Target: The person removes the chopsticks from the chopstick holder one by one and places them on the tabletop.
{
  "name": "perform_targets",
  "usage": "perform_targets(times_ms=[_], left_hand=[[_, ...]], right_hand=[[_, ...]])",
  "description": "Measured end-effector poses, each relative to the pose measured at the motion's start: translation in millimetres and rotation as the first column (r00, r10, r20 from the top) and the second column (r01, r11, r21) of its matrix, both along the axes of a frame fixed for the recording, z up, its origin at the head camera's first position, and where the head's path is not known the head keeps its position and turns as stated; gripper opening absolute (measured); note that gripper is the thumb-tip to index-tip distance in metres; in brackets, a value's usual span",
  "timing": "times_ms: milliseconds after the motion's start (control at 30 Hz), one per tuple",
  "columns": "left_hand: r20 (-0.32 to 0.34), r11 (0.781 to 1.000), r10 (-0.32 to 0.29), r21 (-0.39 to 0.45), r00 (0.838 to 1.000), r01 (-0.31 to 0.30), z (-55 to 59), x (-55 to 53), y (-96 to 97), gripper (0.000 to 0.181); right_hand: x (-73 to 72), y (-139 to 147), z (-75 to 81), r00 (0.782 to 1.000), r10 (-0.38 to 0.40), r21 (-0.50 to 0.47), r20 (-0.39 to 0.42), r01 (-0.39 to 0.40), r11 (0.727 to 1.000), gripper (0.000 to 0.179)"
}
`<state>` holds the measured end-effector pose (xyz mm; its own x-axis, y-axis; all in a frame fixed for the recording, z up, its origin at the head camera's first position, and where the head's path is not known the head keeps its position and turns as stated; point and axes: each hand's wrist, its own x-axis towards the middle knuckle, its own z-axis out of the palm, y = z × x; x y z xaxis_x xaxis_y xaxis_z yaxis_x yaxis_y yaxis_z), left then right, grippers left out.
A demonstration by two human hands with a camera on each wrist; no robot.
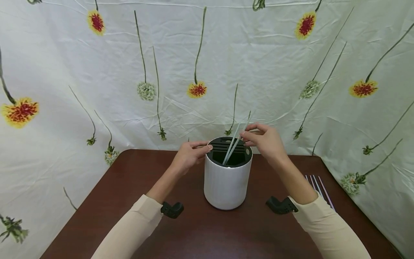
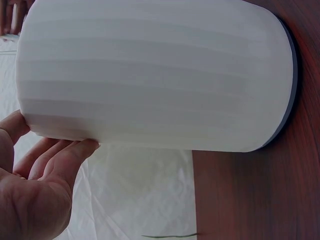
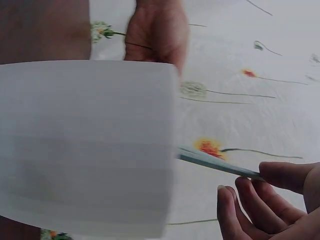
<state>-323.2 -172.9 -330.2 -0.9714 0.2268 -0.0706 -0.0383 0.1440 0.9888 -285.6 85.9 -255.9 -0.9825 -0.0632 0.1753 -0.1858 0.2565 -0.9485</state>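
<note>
A white, faintly ribbed utensil holder (image 1: pixel 227 183) with a black slotted top (image 1: pixel 223 143) stands upright on the table. My left hand (image 1: pixel 191 154) holds it at the left of its rim, thumb at the edge and fingers against the outer wall; the left wrist view shows these fingers (image 2: pixel 65 162) on the side. Over the right of the rim, my right hand (image 1: pixel 263 140) pinches a thin pale green straw (image 3: pixel 215 163) between thumb and fingers. Its lower end is inside the holder's front opening. Another pale green straw (image 1: pixel 231 142) leans in the same opening.
Several pastel straws (image 1: pixel 318 185) lie on the brown table (image 1: pixel 213 230) at the right, partly behind my right forearm. A white cloth (image 1: pixel 265 64) with printed flowers hangs behind the table and at both sides. Black wrist mounts (image 1: pixel 281 205) stick out from the cuffs.
</note>
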Motion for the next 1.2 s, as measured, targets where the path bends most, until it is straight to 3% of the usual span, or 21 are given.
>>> perform_targets(times_ms=[167, 333, 433, 567, 733, 900, 1000, 1100, 1200], left_hand=[[0.002, 1.0, 0.002, -0.007, 1.0, -0.002, -2.0, -0.4, -0.7, 0.042], [0.012, 1.0, 0.014, -0.005, 1.0, -0.014, -2.7, -0.1, -2.2, 0.041], [0.018, 1.0, 0.014, -0.004, 1.0, -0.014, -2.6, 0.1, -3.2, 0.041], [0.021, 1.0, 0.009, 0.003, 1.0, -0.009, -2.3, -0.3, -4.0, 0.042], [0.023, 1.0, 0.012, 0.005, 1.0, -0.012, -1.7, -1.1, -4.3, 0.042], [0.012, 1.0, 0.012, -0.004, 1.0, -0.012, -0.8, -1.4, -3.9, 0.042], [0.01, 1.0, 0.01, -0.002, 1.0, -0.01, -0.1, -1.5, -2.8, 0.042], [0.01, 1.0, 0.008, 0.001, 1.0, -0.008, 0.2, -1.9, -1.4, 0.042], [0.006, 1.0, 0.003, -0.004, 1.0, -0.003, 0.1, -2.1, -0.1, 0.041]], right_hand=[[9.6, 14.3, 26.4, 0.994, -0.048, -0.201, -0.1, 0.027, 0.979, 0.021], [21.0, 32.3, 49.5, 0.972, -0.08, -0.387, -0.223, -0.013, 0.922, 0.013], [27.6, 45.8, 56.9, 0.961, -0.1, -0.422, -0.258, -0.019, 0.906, 0.012], [32.8, 66.0, 55.7, 0.959, -0.154, -0.393, -0.236, 0.05, 0.918, 0.016], [32.1, 97.5, 34.4, 0.97, -0.205, -0.323, -0.134, 0.153, 0.934, 0.017], [24.7, 131.5, -2.2, 0.964, -0.262, -0.208, -0.052, 0.246, 0.947, 0.015], [18.7, 148.7, -28.6, 0.949, -0.314, -0.035, -0.029, 0.313, 0.949, 0.024], [14.9, 161.6, -56.1, 0.939, -0.344, 0.121, 0.002, 0.342, 0.932, 0.037], [12.6, 170.3, -82.9, 0.934, -0.356, 0.239, 0.016, 0.342, 0.909, 0.038]])
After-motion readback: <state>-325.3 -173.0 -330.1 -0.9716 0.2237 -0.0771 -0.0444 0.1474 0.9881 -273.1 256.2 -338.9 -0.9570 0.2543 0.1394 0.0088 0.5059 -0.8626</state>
